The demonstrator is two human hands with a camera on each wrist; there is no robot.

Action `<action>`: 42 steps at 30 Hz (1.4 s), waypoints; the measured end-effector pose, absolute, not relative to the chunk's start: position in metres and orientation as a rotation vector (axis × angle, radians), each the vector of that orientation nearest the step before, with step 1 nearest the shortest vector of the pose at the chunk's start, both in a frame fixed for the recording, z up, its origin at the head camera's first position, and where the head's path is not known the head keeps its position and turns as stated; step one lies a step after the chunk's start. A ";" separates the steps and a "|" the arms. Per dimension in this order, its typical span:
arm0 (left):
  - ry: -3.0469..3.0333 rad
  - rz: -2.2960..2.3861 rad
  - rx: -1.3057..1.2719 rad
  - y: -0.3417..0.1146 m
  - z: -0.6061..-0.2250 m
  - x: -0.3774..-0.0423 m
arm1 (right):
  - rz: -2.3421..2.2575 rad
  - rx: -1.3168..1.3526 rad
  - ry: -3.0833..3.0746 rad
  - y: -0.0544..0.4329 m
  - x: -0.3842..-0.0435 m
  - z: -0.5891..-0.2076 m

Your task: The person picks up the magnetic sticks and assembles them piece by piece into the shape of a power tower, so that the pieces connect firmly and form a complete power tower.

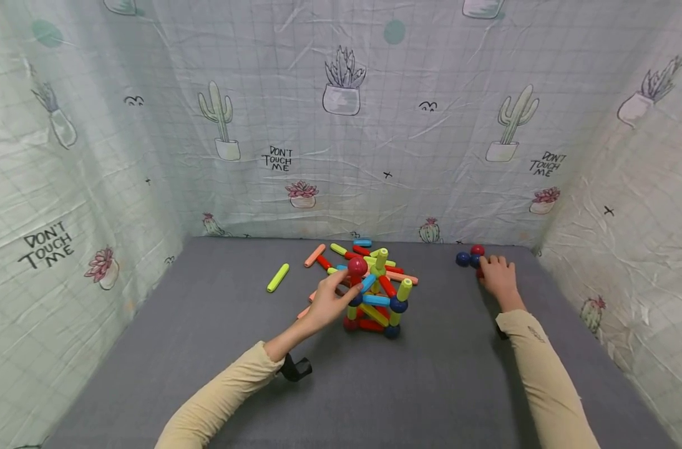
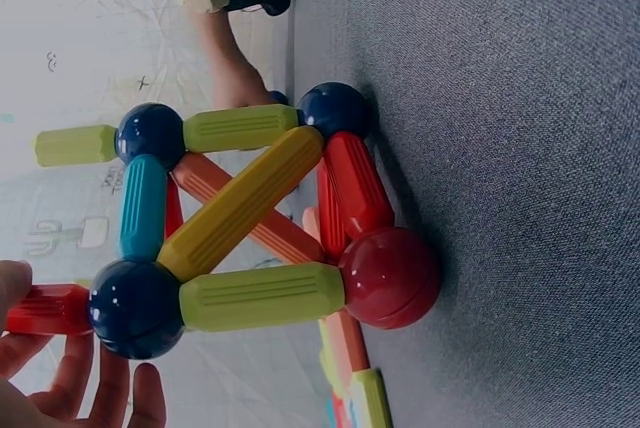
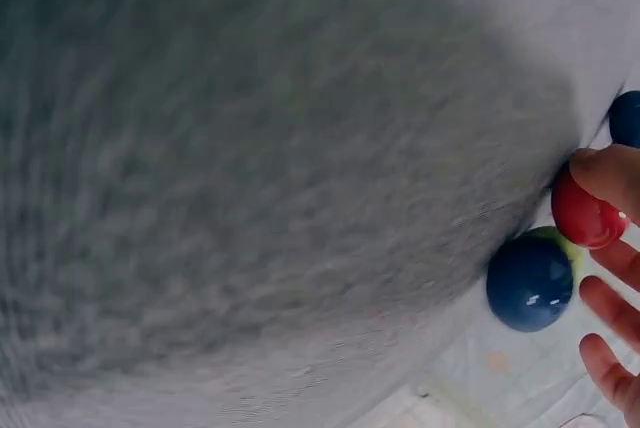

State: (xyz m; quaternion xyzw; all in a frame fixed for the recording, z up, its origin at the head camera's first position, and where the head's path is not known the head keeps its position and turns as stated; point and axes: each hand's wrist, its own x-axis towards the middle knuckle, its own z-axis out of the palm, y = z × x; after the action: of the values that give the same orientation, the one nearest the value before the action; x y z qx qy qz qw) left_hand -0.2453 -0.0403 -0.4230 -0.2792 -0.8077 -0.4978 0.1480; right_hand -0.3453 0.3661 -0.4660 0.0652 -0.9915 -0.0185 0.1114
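Observation:
My left hand (image 1: 328, 304) pinches a short red magnetic rod (image 2: 47, 308) that stands on a navy ball (image 2: 137, 309) at a top corner of a frame of rods and balls. A red ball (image 1: 357, 266) tops that rod. Green rods (image 1: 405, 290) stick up from other corners, and a yellow rod (image 2: 245, 203) runs diagonally across one side. At the right, my right hand (image 1: 499, 280) reaches down to a loose red ball (image 3: 585, 210); in the right wrist view the thumb lies over it and the fingers curl around its other side.
Near the right hand lie navy balls (image 1: 463, 259) and another red ball (image 1: 477, 249). Several loose rods are scattered behind and left of the frame, among them a green rod (image 1: 277, 278) and an orange rod (image 1: 315, 255). A patterned cloth (image 1: 341, 156) encloses the grey table (image 1: 217, 349).

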 end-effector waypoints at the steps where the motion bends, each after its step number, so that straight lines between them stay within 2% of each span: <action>1: -2.323 -1.440 -0.804 -0.040 -0.423 -0.245 | -0.039 0.194 -2.895 0.364 -0.345 -0.465; 6: -2.314 -1.461 -0.788 -0.038 -0.425 -0.245 | 0.223 0.288 -2.760 0.328 -0.342 -0.435; 12: -2.336 -1.454 -0.756 -0.036 -0.413 -0.234 | 0.646 0.726 -2.486 0.248 -0.320 -0.371; 16: -2.342 -1.444 -0.782 -0.035 -0.398 -0.222 | 0.702 0.973 -2.358 0.211 -0.304 -0.349; 21: -2.334 -1.455 -0.804 -0.034 -0.394 -0.220 | 0.598 1.095 -2.317 0.194 -0.303 -0.350; 29: -2.351 -1.460 -0.786 -0.035 -0.422 -0.243 | 0.544 1.076 -2.330 0.189 -0.310 -0.354; 42: -2.296 -1.438 -0.846 -0.039 -0.423 -0.245 | 0.668 1.170 -2.276 0.194 -0.302 -0.360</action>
State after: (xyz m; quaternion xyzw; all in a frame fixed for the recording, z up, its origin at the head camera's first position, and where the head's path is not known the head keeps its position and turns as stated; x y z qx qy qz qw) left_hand -0.2450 -0.0391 -0.4231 -0.2948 -0.7996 -0.5009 0.1509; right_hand -0.3022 0.1937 -0.3596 0.4289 -0.8340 0.2450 0.2458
